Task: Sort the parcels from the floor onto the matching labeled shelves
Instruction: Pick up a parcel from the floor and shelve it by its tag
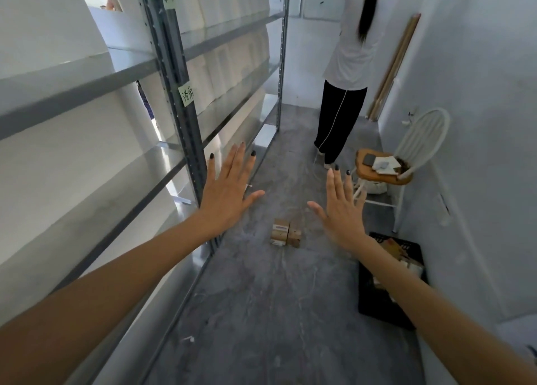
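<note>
Two small brown cardboard parcels [286, 233] lie side by side on the grey floor, in the middle of the aisle. My left hand [228, 185] is stretched out flat with fingers spread, above and left of them, holding nothing. My right hand [343, 206] is also flat and spread, above and right of the parcels, empty. A grey metal shelving unit [186, 129] runs along the left; its shelves look bare. Green paper labels [186, 95] with handwriting are stuck on its upright post.
A black crate [386, 303] with cardboard items sits on the floor at the right wall. A white chair [406, 164] with things on its wooden seat stands beyond it. A person [348, 73] in white top and black trousers stands farther down the narrow aisle.
</note>
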